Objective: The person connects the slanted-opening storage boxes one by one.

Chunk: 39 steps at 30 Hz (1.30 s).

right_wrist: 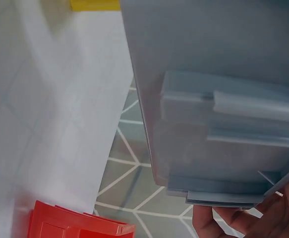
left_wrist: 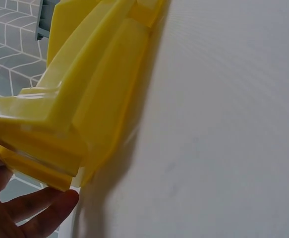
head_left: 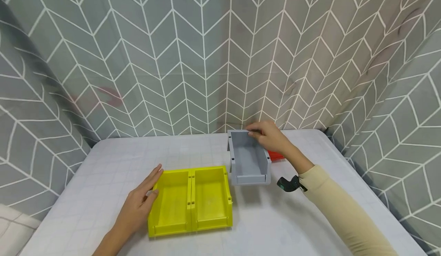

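Observation:
Two yellow bins stand side by side on the table, joined along their inner walls. My left hand rests against the left bin's outer side, fingers fairly straight and thumb at the rim. In the left wrist view, fingertips touch the corner of the yellow bin. A grey bin is held above the table, just right of the yellow pair. My right hand grips its back right rim. The right wrist view shows the underside of the grey bin with curled fingers at its end.
A red bin lies behind the right hand, mostly hidden; the right wrist view shows more of the red bin. A black wrist device sits at the right cuff. Patterned curtains border the white table.

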Each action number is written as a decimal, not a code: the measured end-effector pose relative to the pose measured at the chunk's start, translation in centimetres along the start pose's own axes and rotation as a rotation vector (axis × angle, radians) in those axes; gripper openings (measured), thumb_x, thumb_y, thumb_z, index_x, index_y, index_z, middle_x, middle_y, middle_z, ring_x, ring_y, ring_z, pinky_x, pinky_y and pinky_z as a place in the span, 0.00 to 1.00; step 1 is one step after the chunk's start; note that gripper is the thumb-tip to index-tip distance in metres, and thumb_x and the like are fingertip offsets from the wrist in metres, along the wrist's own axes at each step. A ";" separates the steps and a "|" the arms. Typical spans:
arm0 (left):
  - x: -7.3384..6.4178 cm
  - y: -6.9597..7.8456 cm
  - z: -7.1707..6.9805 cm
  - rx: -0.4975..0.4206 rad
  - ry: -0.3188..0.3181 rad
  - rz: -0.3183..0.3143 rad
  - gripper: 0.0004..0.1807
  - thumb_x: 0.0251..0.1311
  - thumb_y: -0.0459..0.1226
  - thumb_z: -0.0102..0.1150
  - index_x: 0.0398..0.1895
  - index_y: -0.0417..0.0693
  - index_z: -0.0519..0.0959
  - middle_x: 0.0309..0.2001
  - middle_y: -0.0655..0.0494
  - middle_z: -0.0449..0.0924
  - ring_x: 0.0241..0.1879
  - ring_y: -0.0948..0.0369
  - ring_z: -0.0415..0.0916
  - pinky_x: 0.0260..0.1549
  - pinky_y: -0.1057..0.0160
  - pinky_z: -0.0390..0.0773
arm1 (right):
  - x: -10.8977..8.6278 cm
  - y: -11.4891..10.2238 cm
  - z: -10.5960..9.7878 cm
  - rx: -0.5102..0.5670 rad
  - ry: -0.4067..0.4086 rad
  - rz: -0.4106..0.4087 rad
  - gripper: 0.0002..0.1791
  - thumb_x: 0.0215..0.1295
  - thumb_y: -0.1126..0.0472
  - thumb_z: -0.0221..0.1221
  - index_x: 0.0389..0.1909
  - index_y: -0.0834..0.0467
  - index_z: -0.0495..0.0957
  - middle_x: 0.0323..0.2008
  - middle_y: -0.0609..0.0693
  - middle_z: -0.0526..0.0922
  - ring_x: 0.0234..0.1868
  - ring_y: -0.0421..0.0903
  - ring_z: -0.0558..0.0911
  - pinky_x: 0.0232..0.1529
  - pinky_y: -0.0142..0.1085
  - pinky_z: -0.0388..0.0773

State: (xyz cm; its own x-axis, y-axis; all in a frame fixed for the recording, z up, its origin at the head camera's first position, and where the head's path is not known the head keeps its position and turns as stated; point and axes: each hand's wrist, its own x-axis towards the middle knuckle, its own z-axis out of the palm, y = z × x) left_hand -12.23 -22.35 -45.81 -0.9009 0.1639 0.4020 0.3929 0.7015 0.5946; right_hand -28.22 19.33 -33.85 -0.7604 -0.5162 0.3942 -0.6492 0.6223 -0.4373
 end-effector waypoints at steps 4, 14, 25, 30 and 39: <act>-0.1 0.1 0.1 -0.014 -0.017 -0.007 0.34 0.75 0.29 0.51 0.82 0.55 0.63 0.80 0.57 0.58 0.75 0.57 0.61 0.51 0.61 0.83 | -0.5 -0.6 -0.1 0.004 0.004 -0.012 0.11 0.67 0.71 0.64 0.48 0.66 0.88 0.42 0.56 0.89 0.38 0.50 0.81 0.40 0.44 0.79; 0.2 0.4 -0.1 -0.038 -0.014 -0.023 0.33 0.76 0.29 0.51 0.81 0.55 0.63 0.80 0.59 0.57 0.76 0.52 0.60 0.59 0.69 0.74 | -1.7 -1.7 -0.4 0.043 -0.007 -0.012 0.12 0.67 0.72 0.64 0.50 0.65 0.88 0.46 0.55 0.89 0.44 0.51 0.84 0.45 0.47 0.83; -0.1 0.2 0.1 -0.086 -0.013 -0.013 0.33 0.77 0.29 0.50 0.82 0.55 0.62 0.81 0.58 0.55 0.78 0.57 0.53 0.66 0.83 0.49 | -3.3 -2.3 0.2 0.060 -0.037 0.030 0.12 0.68 0.71 0.64 0.50 0.63 0.88 0.47 0.55 0.88 0.47 0.55 0.80 0.51 0.54 0.80; -0.2 0.1 0.2 -0.090 -0.009 -0.008 0.33 0.76 0.29 0.49 0.82 0.54 0.61 0.81 0.60 0.54 0.78 0.57 0.53 0.66 0.83 0.50 | -3.9 -2.4 0.6 0.063 -0.047 0.041 0.13 0.67 0.71 0.64 0.50 0.63 0.88 0.45 0.56 0.88 0.47 0.55 0.79 0.51 0.55 0.80; -0.2 0.0 0.4 -0.090 0.002 -0.006 0.33 0.76 0.28 0.49 0.82 0.55 0.61 0.81 0.60 0.54 0.78 0.57 0.53 0.66 0.82 0.50 | -4.7 -2.7 0.8 0.075 -0.054 0.045 0.13 0.66 0.73 0.64 0.49 0.64 0.88 0.43 0.52 0.88 0.46 0.55 0.80 0.52 0.56 0.81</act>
State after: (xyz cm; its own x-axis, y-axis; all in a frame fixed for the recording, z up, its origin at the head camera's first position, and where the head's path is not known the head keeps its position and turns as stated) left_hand -12.10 -22.10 -46.18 -0.9028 0.1583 0.3999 0.4028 0.6370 0.6573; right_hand -22.90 19.62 -35.17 -0.7876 -0.5205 0.3297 -0.6123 0.6011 -0.5137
